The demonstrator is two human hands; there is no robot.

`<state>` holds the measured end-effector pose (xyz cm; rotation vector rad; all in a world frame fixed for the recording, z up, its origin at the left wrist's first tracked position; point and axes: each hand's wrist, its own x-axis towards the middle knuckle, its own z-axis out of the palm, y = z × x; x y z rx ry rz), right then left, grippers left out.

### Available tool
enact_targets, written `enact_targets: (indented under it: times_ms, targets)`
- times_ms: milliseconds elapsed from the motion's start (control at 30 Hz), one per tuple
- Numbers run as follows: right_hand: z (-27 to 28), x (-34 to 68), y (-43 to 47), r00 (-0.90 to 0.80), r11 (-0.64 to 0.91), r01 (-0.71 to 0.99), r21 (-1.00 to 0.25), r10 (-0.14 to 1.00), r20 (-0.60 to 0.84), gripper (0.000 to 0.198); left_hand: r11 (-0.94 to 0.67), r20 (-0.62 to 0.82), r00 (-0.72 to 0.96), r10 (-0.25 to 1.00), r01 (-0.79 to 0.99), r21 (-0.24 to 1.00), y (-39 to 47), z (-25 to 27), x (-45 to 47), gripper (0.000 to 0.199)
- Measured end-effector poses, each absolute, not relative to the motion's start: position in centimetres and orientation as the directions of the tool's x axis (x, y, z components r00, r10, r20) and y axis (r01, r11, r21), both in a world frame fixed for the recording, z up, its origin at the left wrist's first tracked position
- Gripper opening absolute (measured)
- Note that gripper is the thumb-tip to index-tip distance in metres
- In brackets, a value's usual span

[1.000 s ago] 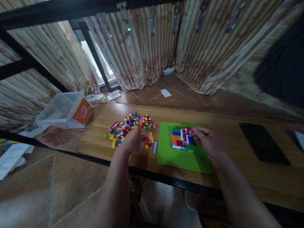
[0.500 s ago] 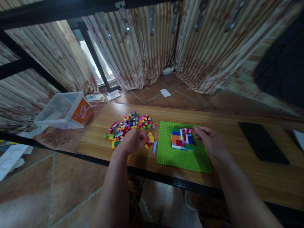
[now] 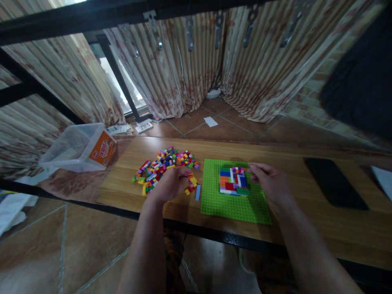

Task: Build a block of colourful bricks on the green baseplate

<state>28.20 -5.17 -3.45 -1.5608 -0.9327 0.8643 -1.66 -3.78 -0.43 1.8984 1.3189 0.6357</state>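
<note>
- Loose bricks (image 3: pixel 157 165) lie spread on our counter (image 3: pixel 119 185), probably for easy picking.
- Our left hand (image 3: pixel 171 183) curls over them; we cannot tell whether its fingers (image 3: pixel 184 170) grip one.
- The green baseplate (image 3: pixel 234 209) lies flat, likely to steady the brick build (image 3: pixel 230 184) on it.
- Our right hand (image 3: pixel 270 182) bunches its fingers just beside the build's far right corner; we cannot tell if they pinch a piece.

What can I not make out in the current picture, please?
Head view throughout:
Whether the left hand holds a brick: hidden by the hand.
Part of the brick pile: behind that hand.
Whether the right hand pinches one: too small and blurred.
Finer print on the orange label: too small.
End of the white paper: cut off by right edge.
</note>
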Motion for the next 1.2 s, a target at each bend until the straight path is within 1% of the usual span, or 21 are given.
enact_targets:
  times_ms: [100, 200, 267, 333, 433, 567, 733, 800, 900, 1000, 1133, 1200]
  targets:
    - [-3.4, 28.2, -5.2, 0.435, -0.116, 0.122, -0.986, 0.899, -0.052, 0.036, -0.126, -0.055, 0.385, 0.921, 0.428, 0.895, -3.6, -0.5, -1.5, 0.015]
    - [-3.6, 28.3, -5.1, 0.43, -0.104, 0.119, -0.987, 0.902, -0.043, 0.034, 0.025, -0.117, 0.285, 0.951, 0.306, 0.952, -3.5, -0.9, -1.4, 0.024]
    - [-3.7, 28.3, -5.1, 0.427, -0.095, 0.121, -0.988, 0.904, -0.035, 0.035, 0.083, -0.15, 0.223, 0.963, 0.284, 0.955, -3.3, -1.2, -1.5, 0.034]
    - [-3.7, 28.4, -5.1, 0.424, -0.09, 0.129, -0.988, 0.905, -0.027, 0.036, 0.07, -0.148, 0.205, 0.967, 0.348, 0.935, -3.2, -1.4, -1.8, 0.034]
    - [-3.6, 28.2, -5.1, 0.424, -0.095, 0.137, -0.986, 0.905, -0.029, 0.036, -0.006, -0.104, 0.209, 0.972, 0.465, 0.885, -3.2, -1.4, -2.1, 0.021]
    - [-3.3, 28.0, -5.2, 0.428, -0.112, 0.107, -0.988, 0.902, -0.056, 0.034, -0.057, -0.063, 0.211, 0.976, 0.516, 0.855, -3.2, -1.0, -2.1, 0.014]
    - [-3.4, 28.0, -5.2, 0.425, -0.119, 0.082, -0.989, 0.902, -0.074, 0.033, 0.003, -0.103, 0.165, 0.981, 0.519, 0.855, -3.2, -0.7, -1.8, 0.013]
    - [-3.4, 28.1, -5.1, 0.42, -0.118, 0.082, -0.99, 0.905, -0.073, 0.032, 0.003, -0.116, 0.173, 0.978, 0.545, 0.838, -3.2, -0.6, -1.8, 0.015]
    - [-3.4, 28.0, -5.2, 0.423, -0.129, 0.086, -0.988, 0.903, -0.081, 0.032, -0.049, -0.108, 0.206, 0.973, 0.635, 0.771, -3.3, -0.6, -1.7, 0.018]
    - [-3.3, 28.0, -5.2, 0.433, -0.133, 0.085, -0.987, 0.898, -0.084, 0.033, -0.081, -0.088, 0.203, 0.975, 0.698, 0.712, -3.3, -0.6, -1.4, 0.016]
    - [-3.2, 27.9, -5.2, 0.429, -0.134, 0.098, -0.986, 0.9, -0.079, 0.037, -0.095, -0.072, 0.185, 0.98, 0.754, 0.65, -3.1, -0.6, -1.1, 0.017]
    - [-3.2, 27.9, -5.2, 0.43, -0.131, 0.094, -0.987, 0.899, -0.078, 0.037, -0.089, -0.044, 0.147, 0.988, 0.784, 0.615, -2.7, -0.5, -0.8, 0.019]
